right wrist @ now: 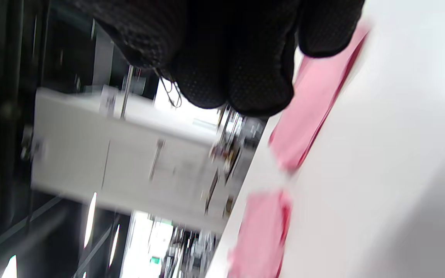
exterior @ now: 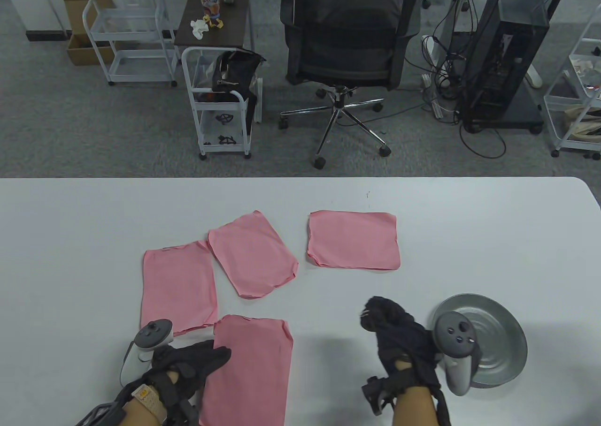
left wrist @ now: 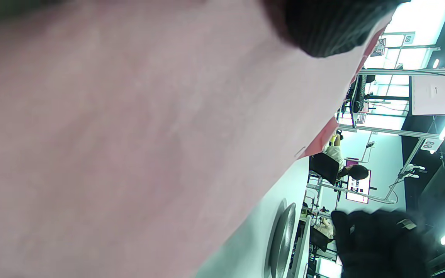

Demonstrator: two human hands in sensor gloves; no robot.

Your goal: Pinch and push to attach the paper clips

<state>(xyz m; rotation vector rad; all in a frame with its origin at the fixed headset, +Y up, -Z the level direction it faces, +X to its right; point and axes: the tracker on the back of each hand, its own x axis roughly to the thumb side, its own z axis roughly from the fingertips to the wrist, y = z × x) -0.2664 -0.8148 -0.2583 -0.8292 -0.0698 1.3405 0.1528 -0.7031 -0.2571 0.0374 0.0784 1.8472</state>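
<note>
The nearest pink paper stack [exterior: 249, 369] is pressed flat under the extended left hand [exterior: 188, 365] fingers; a paper clip [right wrist: 170, 92] is pinched in the clenched right hand [exterior: 399, 337], beside a metal dish [exterior: 497, 346]

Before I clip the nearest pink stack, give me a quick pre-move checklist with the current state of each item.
1. Left hand steadying the nearest pink stack: ok, its fingers rest on the stack's left edge.
2. Paper clip in the right hand: ok, the right wrist view shows a thin wire clip at the fingertips, though blurred.
3. Clip oriented open end toward the paper: cannot tell.
4. Right hand lined up with the stack's edge: not ok, it is raised between the stack and the metal dish.
5. Stack's sheets squared up: cannot tell.
6. Other three pink stacks out of the way: ok, they lie farther back.
</note>
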